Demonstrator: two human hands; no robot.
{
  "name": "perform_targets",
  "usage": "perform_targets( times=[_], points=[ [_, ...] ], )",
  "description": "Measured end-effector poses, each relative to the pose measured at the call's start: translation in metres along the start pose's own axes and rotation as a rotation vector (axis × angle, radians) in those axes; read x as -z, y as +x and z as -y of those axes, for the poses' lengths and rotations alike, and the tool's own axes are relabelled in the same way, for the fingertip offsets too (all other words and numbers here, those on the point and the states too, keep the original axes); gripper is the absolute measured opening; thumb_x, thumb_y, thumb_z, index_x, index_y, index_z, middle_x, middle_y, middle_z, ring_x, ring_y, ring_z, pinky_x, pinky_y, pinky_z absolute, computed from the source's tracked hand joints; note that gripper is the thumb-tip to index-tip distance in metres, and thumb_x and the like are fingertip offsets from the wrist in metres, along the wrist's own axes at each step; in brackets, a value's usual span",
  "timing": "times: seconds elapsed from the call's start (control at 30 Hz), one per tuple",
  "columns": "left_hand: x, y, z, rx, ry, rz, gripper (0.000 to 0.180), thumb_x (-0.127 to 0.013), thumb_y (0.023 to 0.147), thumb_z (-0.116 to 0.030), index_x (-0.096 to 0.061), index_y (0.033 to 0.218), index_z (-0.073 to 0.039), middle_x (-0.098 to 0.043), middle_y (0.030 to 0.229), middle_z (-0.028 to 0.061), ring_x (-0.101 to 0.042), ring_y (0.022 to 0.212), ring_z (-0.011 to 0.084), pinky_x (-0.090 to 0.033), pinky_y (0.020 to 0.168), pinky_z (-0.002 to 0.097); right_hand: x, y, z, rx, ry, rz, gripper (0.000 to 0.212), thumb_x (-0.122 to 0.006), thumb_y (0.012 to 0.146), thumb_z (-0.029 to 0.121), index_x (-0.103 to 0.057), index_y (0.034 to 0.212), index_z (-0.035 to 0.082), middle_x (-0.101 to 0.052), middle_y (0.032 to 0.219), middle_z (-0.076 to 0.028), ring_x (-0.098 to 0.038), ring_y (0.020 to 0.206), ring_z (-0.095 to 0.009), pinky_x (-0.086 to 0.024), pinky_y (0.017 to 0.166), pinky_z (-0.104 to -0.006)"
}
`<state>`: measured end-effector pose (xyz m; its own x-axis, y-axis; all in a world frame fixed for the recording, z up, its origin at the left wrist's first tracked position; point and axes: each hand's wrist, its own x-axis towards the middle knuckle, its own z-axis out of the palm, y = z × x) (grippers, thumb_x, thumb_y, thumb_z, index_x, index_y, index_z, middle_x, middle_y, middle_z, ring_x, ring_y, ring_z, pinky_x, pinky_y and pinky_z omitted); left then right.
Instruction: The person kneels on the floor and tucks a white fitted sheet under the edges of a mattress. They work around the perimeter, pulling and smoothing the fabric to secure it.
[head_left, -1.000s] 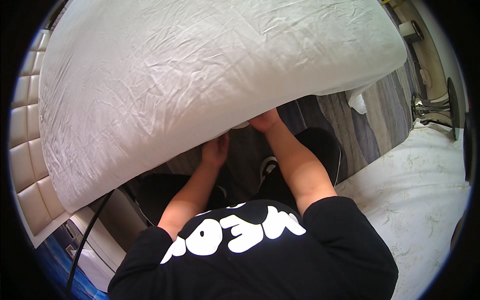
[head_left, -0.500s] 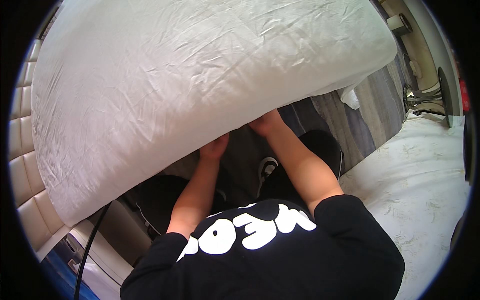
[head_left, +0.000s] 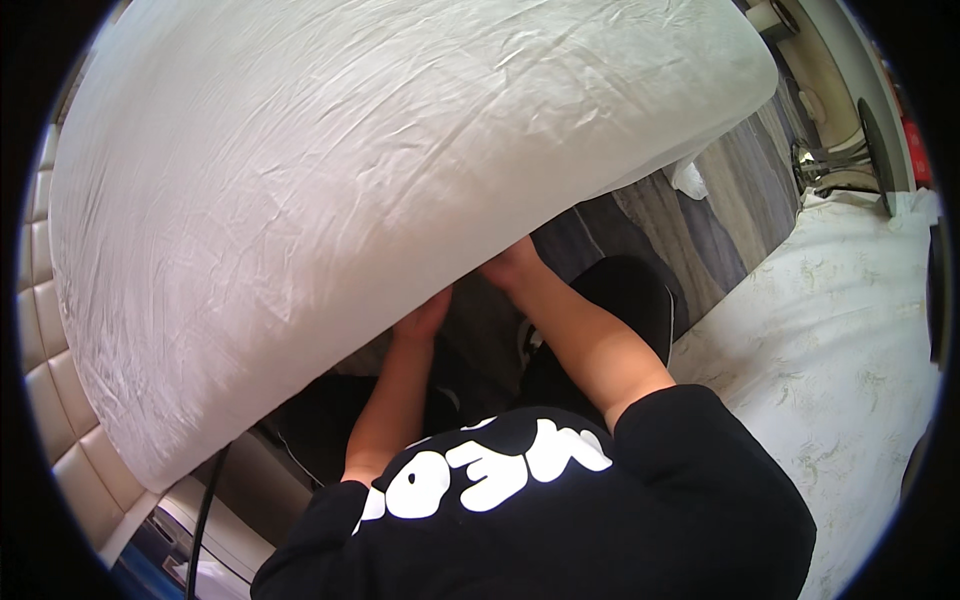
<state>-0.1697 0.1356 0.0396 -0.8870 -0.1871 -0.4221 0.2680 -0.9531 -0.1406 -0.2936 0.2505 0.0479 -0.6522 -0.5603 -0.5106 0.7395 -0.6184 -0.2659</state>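
Note:
A mattress [head_left: 400, 150] covered by a wrinkled white fitted sheet fills the upper part of the view. Both my hands reach beneath its near lower edge. My left hand [head_left: 424, 316] is under the edge near the middle, its fingers hidden by the sheet. A little farther along the same edge, to the right, my right hand [head_left: 510, 266] also disappears underneath, so its fingers cannot be seen. Whether either hand grips the sheet's hem is not visible.
A tufted cream headboard [head_left: 78, 400] lines the left. Wood-look floor [head_left: 740, 190] runs below the bed. At right lie a pale patterned cloth [head_left: 800, 350] and a round dark-backed object on a metal stand [head_left: 860, 165]. A black cable [head_left: 207, 510] hangs by a bedside cabinet [head_left: 225, 535].
My view has shifted slightly, so the mattress edge sits a little lower at left. Both hands stay under the edge, appearing slightly farther left.

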Motion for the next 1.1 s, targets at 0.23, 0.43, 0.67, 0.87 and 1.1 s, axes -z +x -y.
perform_targets(
  times=[0.23, 0.43, 0.67, 0.87, 1.1],
  points=[
    [-0.002, 0.0, 0.006, -0.035, 0.074, -0.154, 0.037, -0.048, 0.097, -0.029, -0.054, 0.124, -0.004, -0.055, 0.131, 0.012, -0.047, 0.125, 0.0282, -0.034, 0.11, 0.0463, -0.004, 0.002, 0.014, -0.086, -0.066, 0.244, 0.041, -0.054, 0.094, 0.035, -0.057, 0.123, 0.007, -0.063, 0.119, -0.008, -0.058, 0.108, -0.022, -0.047, 0.093, -0.0395],
    [0.024, 0.009, 0.006, 0.118, 0.011, -0.139, 0.029, -0.054, 0.094, -0.024, -0.058, 0.116, -0.004, -0.061, 0.121, 0.0119, -0.056, 0.115, 0.0273, -0.044, 0.101, 0.0447, -0.007, 0.007, 0.015, -0.071, -0.111, 0.184, 0.042, -0.054, 0.093, 0.036, -0.058, 0.122, 0.006, -0.062, 0.12, -0.009, -0.059, 0.108, -0.023, -0.047, 0.093, -0.0416],
    [0.001, 0.011, 0.001, 0.12, -0.073, -0.116, 0.03, -0.056, 0.093, -0.019, -0.058, 0.118, -0.001, -0.061, 0.121, 0.0145, -0.057, 0.114, 0.0284, -0.047, 0.1, 0.0436, -0.039, 0.005, 0.015, -0.028, -0.283, 0.052, 0.04, -0.059, 0.09, 0.038, -0.061, 0.116, 0.007, -0.065, 0.113, -0.01, -0.06, 0.102, -0.025, -0.048, 0.089, -0.043],
    [-0.003, 0.008, 0.008, 0.213, -0.191, -0.182, 0.035, -0.049, 0.096, -0.025, -0.058, 0.121, -0.002, -0.061, 0.124, 0.015, -0.056, 0.116, 0.0318, -0.045, 0.101, 0.0484, 0.028, -0.009, 0.036, 0.071, -0.415, -0.493, 0.031, -0.06, 0.089, 0.029, -0.063, 0.114, 0.011, -0.064, 0.109, -0.008, -0.057, 0.102, -0.026, -0.045, 0.087, -0.0458],
    [0.022, 0.027, -0.01, 0.244, -0.185, -0.195, 0.038, -0.045, 0.097, -0.03, -0.059, 0.12, -0.004, -0.061, 0.125, 0.0135, -0.056, 0.116, 0.032, -0.045, 0.098, 0.0481, -0.126, -0.134, 0.128, 0.067, -0.844, -0.635, 0.039, -0.052, 0.086, 0.011, -0.056, 0.124, 0.005, -0.059, 0.117, -0.01, -0.053, 0.112, -0.026, -0.04, 0.1, -0.0433]
  ],
)
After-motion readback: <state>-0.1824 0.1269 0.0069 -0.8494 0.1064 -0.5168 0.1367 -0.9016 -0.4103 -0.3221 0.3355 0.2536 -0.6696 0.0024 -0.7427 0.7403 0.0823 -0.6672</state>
